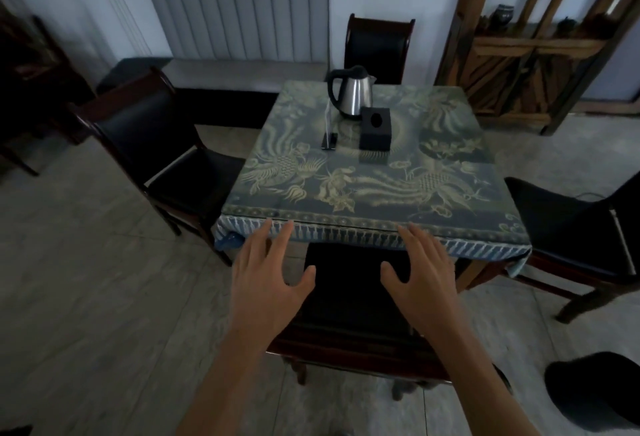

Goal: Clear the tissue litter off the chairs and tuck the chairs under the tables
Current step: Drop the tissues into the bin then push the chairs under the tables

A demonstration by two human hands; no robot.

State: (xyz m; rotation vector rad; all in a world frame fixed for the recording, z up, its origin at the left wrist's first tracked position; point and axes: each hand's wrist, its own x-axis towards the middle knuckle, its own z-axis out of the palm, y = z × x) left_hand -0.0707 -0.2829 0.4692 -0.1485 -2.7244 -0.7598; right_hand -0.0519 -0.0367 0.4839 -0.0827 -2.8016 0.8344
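Your tabletop (pixel 363 179) carries a patterned cloth whose fringed near edge hangs over the near chair (pixel 353 300), which sits partly under it. The left chair (pixel 162 145) and right chair (pixel 571 228) stand pulled out, with open tiled floor (pixel 86 280) around them. Your left hand (pixel 268 283) and right hand (pixel 420 280) hover above the near chair, fingers spread and holding nothing. A kettle (pixel 351 93) and black tissue box (pixel 375 127) stand mid-tabletop.

Dark wooden near chair (pixel 349 311), black seat, partly tucked under counter (pixel 363 190) between both hands. Left chair (pixel 166 145) and right chair (pixel 575 228) angled, partly out; far chair (pixel 377 44) beyond counter.
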